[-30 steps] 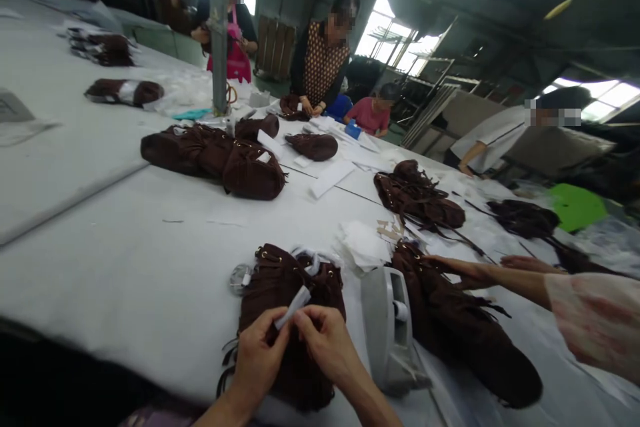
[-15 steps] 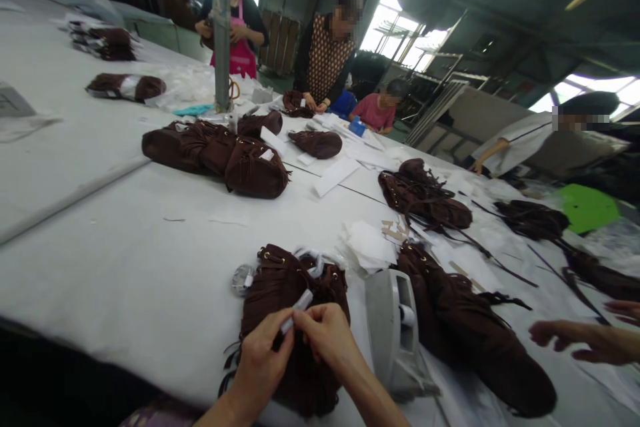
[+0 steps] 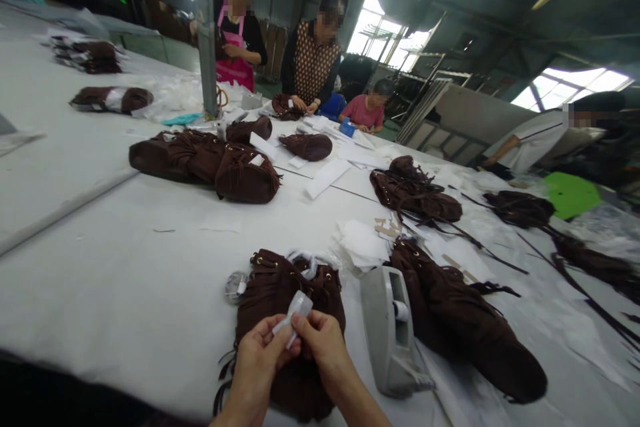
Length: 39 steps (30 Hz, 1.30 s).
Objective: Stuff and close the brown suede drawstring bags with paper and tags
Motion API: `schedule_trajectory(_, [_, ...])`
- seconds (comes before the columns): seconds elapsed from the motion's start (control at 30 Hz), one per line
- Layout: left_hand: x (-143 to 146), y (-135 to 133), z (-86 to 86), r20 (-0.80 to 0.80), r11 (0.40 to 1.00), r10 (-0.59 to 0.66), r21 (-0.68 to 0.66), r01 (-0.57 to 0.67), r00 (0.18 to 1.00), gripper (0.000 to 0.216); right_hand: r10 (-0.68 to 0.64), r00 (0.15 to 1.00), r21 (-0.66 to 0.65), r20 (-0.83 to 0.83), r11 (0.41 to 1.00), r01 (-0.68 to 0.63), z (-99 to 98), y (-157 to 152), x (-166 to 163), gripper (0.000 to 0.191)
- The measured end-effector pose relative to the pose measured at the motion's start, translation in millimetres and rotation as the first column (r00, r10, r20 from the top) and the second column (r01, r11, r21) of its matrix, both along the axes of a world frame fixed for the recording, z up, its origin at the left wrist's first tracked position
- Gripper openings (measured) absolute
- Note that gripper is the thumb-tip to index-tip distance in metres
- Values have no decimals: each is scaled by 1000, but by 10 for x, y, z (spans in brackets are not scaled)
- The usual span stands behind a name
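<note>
White strip [image 3: 301,305] over bag [image 3: 267,290], near dispenser [image 3: 376,320]

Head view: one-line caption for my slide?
Both hands pinch a small white piece over a brown bag beside a gray dispenser.

No text, brand or number can be read. Near the close edge of the table [image 3: 165,293], the white slip [image 3: 300,305] held above a brown bag [image 3: 270,280] gives no readable letters. One white tag [image 3: 257,160] on a second brown bag [image 3: 245,178], farther from this edge, and another white tag [image 3: 291,104] at the far edge are too small for reading.
</note>
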<state>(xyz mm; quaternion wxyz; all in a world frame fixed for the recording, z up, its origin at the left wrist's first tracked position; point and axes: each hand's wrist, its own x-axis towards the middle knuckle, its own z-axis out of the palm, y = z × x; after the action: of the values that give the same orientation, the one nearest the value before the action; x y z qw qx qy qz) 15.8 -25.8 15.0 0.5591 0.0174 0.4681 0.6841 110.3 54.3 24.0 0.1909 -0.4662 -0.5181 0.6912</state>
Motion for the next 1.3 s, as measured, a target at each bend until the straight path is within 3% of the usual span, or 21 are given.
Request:
schedule_trajectory(0.17, [-4, -38, 51, 192, 999, -34, 10, 33, 981, 23, -19, 987, -28, -157, 1000, 15, -65, -20, 48, 40])
schedule_trajectory(0.43, [-109, -24, 175, 288, 984, -179, 28, 179, 941, 15, 51, 961, -27, -270, 998, -60, -152, -16, 162, 32])
schedule_trajectory(0.53, [-112, -12, 225, 255, 978, -209, 56, 201, 944, 16, 16, 959, -28, -282, 999, -25, -184, -24, 148, 30])
schedule_trajectory(0.67, [-125, 8, 154, 61, 967, -248, 74, 244, 967, 27, -16, 970, 5, -241, 1000, 18, -170, -42, 81, 30])
schedule_trajectory(0.87, [-60, 49, 61, 90, 957, -288, 52, 284, 954, 35, 127, 983, 90, -135, 989, -116, -42, 22, 118, 35])
schedule_trajectory(0.93, [-70, 24, 123, 98, 937, -349, 24, 348, 932, 40, 69, 997, 160, -47, 985, -60, 40, 95, 229, 37])
schedule_trajectory(1.03, [-289, -79, 222, 7, 906, -413, -97, 411, 911, 60, -239, 964, 398, 113, 900, 176, 135, 267, 462, 53])
schedule_trajectory(1.13, [-717, -224, 177, -311, 955, -273, -203, 217, 910, 76, -429, 870, 532, 242, 809, 251, 100, 438, 628, 68])
schedule_trajectory(1.23, [-1035, -320, -51, -503, 965, -74, -256, -67, 861, 73, -361, 886, 491, 290, 851, 186, -42, 516, 611, 66])
schedule_trajectory(1.3, [-1064, -321, -219, -445, 946, -62, -312, -90, 893, 78, -232, 949, 407, 213, 904, 130, -123, 512, 527, 57])
